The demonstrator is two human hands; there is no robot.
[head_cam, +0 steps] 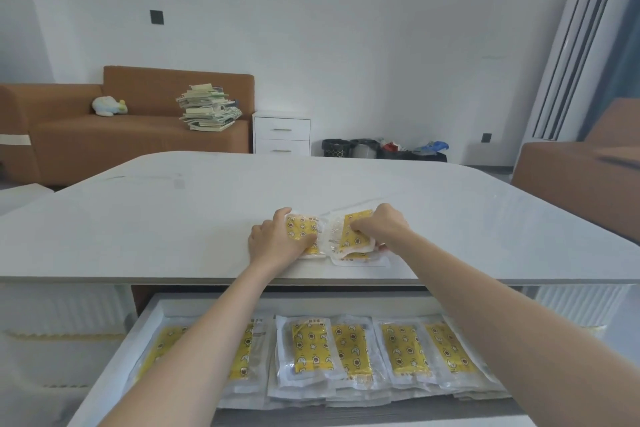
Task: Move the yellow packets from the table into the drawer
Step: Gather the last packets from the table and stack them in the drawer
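Left hand (273, 243) curls around one yellow packet (302, 227), right hand (382, 224) pinches a second packet (351, 236) off a small pile, mid-frame on the table (173, 218), likely gathering both for the packet-lined open drawer (152, 315) at bottom.

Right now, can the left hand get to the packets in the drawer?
Probably yes. The drawer is pulled open under the table edge, its packets lie uncovered, though the left hand holds a packet on the table.
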